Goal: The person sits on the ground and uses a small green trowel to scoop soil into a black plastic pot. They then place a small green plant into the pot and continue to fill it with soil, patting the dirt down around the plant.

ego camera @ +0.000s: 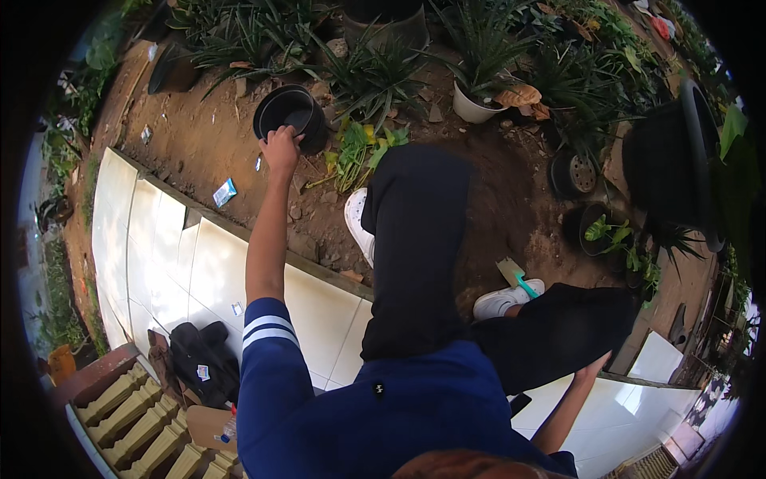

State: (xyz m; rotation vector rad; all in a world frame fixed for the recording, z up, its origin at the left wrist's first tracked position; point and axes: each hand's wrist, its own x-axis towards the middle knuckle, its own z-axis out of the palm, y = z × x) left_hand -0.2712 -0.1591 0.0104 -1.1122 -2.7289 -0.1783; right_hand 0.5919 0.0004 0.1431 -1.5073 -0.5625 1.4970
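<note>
My left hand [280, 151] grips the near rim of a black plastic plant pot [264, 117]. The pot stands on bare soil and seems to have another pot nested in it. Just right of it lies a bunch of green and yellowing leaves with stems [357, 151]. My right hand [593, 365] is against the underside of my right leg, its fingers mostly hidden behind the black trousers. Beside my right white clog [495, 302] is a hand trowel [513, 274] with a teal handle and a soil-smeared blade.
Spiky potted plants line the far side, one in a white pot [474, 109]. A large black tub [664, 158] and small black pots [570, 173] stand at right. A blue-white packet [225, 193] lies on the soil. Behind it, white tiles [224, 263] carry a black bag [203, 356].
</note>
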